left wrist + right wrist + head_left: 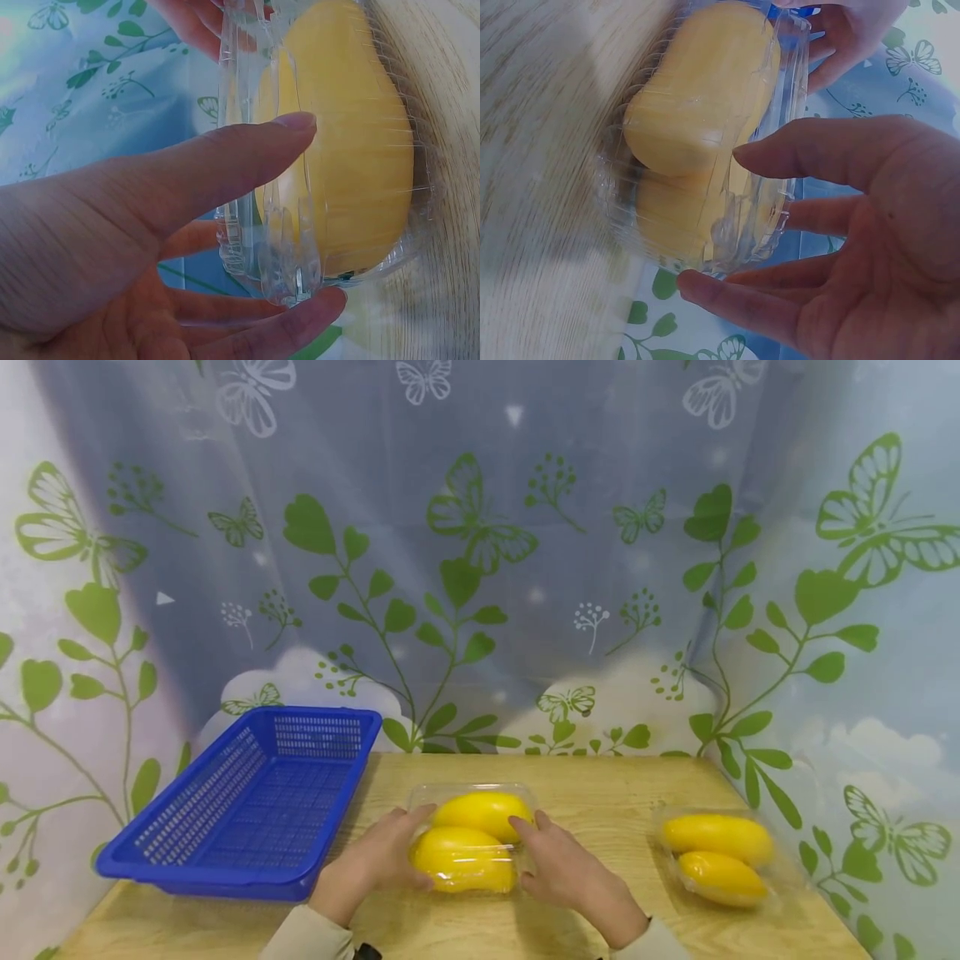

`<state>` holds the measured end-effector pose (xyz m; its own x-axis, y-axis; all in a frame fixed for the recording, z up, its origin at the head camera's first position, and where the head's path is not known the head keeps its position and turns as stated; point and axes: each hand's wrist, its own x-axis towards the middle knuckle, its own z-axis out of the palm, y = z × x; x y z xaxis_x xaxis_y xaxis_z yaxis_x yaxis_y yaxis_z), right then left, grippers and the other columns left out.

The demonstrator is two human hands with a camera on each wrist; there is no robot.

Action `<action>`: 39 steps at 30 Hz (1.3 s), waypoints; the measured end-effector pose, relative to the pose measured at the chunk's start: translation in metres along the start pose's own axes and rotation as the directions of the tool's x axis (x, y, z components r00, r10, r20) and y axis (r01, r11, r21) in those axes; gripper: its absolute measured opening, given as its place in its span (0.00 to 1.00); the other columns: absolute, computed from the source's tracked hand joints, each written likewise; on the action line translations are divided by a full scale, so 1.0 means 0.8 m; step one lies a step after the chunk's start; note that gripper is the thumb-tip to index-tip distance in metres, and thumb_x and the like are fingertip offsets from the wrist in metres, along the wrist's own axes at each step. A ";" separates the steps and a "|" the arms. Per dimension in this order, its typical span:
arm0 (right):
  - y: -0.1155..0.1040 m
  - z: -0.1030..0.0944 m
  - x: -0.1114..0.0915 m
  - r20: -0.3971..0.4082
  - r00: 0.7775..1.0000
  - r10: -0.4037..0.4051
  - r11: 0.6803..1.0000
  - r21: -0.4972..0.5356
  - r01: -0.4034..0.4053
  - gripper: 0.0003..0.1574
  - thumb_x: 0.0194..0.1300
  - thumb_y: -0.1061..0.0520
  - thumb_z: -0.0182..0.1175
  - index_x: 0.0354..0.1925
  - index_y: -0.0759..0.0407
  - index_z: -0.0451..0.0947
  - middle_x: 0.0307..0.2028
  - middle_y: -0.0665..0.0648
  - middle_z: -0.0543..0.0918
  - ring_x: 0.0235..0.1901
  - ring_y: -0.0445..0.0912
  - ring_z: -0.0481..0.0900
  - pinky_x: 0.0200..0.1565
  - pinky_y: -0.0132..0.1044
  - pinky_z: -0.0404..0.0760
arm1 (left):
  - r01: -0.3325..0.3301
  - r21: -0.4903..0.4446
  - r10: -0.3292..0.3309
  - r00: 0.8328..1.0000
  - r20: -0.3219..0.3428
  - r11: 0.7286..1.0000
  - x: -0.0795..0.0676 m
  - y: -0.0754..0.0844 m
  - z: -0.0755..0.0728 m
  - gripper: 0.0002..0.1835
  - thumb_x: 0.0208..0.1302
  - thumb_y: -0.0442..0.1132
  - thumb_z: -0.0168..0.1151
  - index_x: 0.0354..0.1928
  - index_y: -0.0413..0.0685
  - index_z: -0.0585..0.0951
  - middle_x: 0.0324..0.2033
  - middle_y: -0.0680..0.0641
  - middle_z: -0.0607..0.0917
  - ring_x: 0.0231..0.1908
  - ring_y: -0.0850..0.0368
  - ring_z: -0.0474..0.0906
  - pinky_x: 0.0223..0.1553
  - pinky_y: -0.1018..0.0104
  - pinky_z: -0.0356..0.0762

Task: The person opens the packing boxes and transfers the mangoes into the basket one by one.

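A clear plastic box point(465, 787) with two yellow mangoes point(463, 860) inside stands on the table in the head view. My left hand point(378, 858) holds its left end. In the left wrist view, that thumb lies across the near side of the rim and the fingers reach round the end and far side. At the right end, my right hand point(564, 866) holds the box, thumb on the near side and fingers beyond. Both wrist views show ribbed plastic walls, with the mangoes point(705, 82) behind them.
A blue plastic basket point(318, 860) with perforated sides sits at the left of the wooden table point(600, 785). On the right, another clear package holds two more yellow mangoes point(716, 837). A curtain point(570, 568) printed with butterflies and leaves hangs behind the table.
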<state>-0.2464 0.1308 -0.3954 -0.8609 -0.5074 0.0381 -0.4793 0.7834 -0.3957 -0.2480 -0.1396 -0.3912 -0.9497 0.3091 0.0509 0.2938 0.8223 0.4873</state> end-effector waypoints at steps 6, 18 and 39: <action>-0.002 0.001 0.002 -0.013 1.000 0.006 0.998 -0.057 -0.006 0.44 0.59 0.65 0.69 0.71 0.69 0.67 0.67 0.87 0.65 0.58 0.74 0.78 0.58 0.63 0.81 | -0.012 0.001 0.012 1.000 -0.009 1.000 0.000 0.000 -0.001 0.53 0.39 0.40 0.88 0.71 0.43 0.72 0.58 0.31 0.80 0.58 0.35 0.79 0.61 0.35 0.77; -0.008 0.008 0.001 -0.051 0.999 -0.007 0.993 -0.116 0.001 0.43 0.57 0.68 0.67 0.71 0.71 0.67 0.65 0.90 0.66 0.47 0.73 0.83 0.51 0.60 0.85 | -0.023 0.004 0.023 1.000 -0.021 1.000 0.000 0.002 0.001 0.53 0.39 0.40 0.88 0.71 0.44 0.73 0.57 0.31 0.81 0.56 0.35 0.79 0.60 0.36 0.78; -0.016 0.011 0.006 -0.070 0.997 0.027 0.987 -0.159 -0.038 0.42 0.56 0.70 0.67 0.69 0.70 0.69 0.64 0.88 0.68 0.52 0.76 0.81 0.52 0.62 0.85 | -0.040 -0.002 0.040 0.999 -0.029 0.999 -0.001 -0.001 -0.002 0.52 0.38 0.40 0.88 0.71 0.42 0.73 0.55 0.30 0.81 0.55 0.34 0.80 0.60 0.35 0.78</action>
<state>-0.2426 0.1153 -0.3980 -0.8833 -0.4597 0.0918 -0.4675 0.8491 -0.2460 -0.2473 -0.1411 -0.3904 -0.9400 0.3276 0.0957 0.3312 0.8082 0.4870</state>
